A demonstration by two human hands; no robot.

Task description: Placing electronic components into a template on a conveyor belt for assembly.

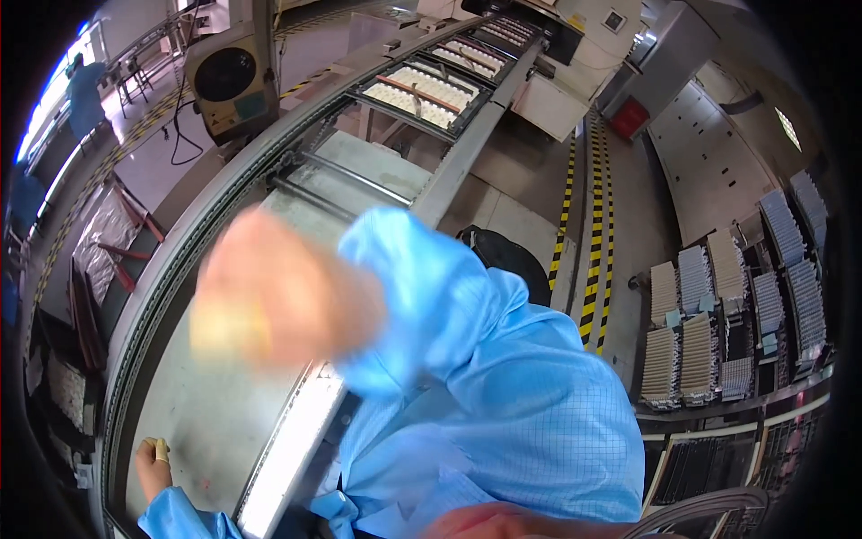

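Observation:
My right hand (287, 296) is raised close in front of me, over the conveyor. Motion smears it, so its fingers and anything in them cannot be made out; a pale yellow patch shows on its near side. A blue gridded sleeve (422, 287) covers that arm, which reaches in from the right. At the lower left my left hand (154, 465) is small in view, beside the conveyor's left rail and over the grey metal plate (193, 395). Its fingers are slightly apart, one wearing a yellowish finger cot (162, 449); nothing shows in them.
Dark-framed trays (422, 94) of white pieces stand farther up the conveyor. Two metal bars (346, 180) cross it. A rack of grey and beige rod-like pieces (696, 350) stands at right. A yellowish fan-like unit (229, 81) is at far left, and striped floor tape (593, 242) runs right.

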